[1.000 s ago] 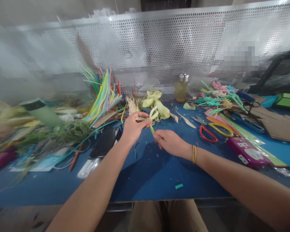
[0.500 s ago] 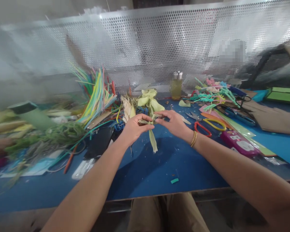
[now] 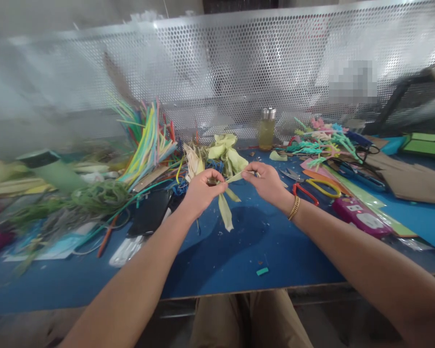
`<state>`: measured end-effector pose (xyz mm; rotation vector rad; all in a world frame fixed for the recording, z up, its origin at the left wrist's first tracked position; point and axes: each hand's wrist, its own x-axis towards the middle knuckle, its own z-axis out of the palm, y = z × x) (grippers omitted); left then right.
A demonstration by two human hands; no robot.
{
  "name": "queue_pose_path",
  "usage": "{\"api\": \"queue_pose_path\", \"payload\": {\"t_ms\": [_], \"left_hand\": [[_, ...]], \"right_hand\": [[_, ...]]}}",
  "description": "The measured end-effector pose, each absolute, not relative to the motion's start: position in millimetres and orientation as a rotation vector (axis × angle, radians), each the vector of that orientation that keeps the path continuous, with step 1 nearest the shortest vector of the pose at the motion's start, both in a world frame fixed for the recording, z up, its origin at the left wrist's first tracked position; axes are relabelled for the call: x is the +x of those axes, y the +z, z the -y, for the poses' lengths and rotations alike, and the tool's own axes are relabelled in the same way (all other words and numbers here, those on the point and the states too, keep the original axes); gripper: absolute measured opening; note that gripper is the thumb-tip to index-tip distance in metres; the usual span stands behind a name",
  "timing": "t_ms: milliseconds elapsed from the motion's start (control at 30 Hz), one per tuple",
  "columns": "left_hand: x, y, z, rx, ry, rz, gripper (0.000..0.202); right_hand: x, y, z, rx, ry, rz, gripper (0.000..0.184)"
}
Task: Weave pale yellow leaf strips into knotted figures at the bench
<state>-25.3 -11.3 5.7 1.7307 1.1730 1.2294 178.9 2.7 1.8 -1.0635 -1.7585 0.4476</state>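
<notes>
Two hands meet above the blue table (image 3: 239, 251) in the head view: I see the left hand (image 3: 202, 191) pinching the pale green strips (image 3: 225, 215) where they bunch. The right hand (image 3: 267, 181) has its fingers closed on one strip's end, and loose tails dangle.

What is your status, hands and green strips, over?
Left hand pinches green strips. Right hand pinches one strip's end. Loose ends hang above table. Scissors beside right wrist.

Matt blue tabletop (image 3: 217, 261), shiny perforated metal screen (image 3: 239, 72), papery pale-green leaf strips (image 3: 225, 212)
</notes>
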Motion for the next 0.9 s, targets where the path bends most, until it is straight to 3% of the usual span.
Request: {"api": "queue_pose_path", "payload": {"t_ms": [233, 600, 767, 900], "left_hand": [[-22.5, 9.3, 14.2, 1.534, 1.22, -1.109, 0.028], [-30.2, 9.5, 10.3, 1.793, 1.212, -1.254, 0.022], [-30.7, 12.3, 10.8, 1.819, 1.072, -1.14, 0.047], [-26.6, 11.8, 14.5, 1.915, 1.014, -1.163, 0.063]], "right_hand": [[168.0, -5.4, 6.3, -0.895, 0.979, 1.812, 0.027], [175.5, -7.8, -2.3, -0.905, 0.98, 1.993, 0.021], [184.1, -11.0, -14.5, -0.954, 0.874, 1.816, 0.019], [185.1, -2.5, -10.8, -0.985, 0.755, 1.538, 0.04]]}}
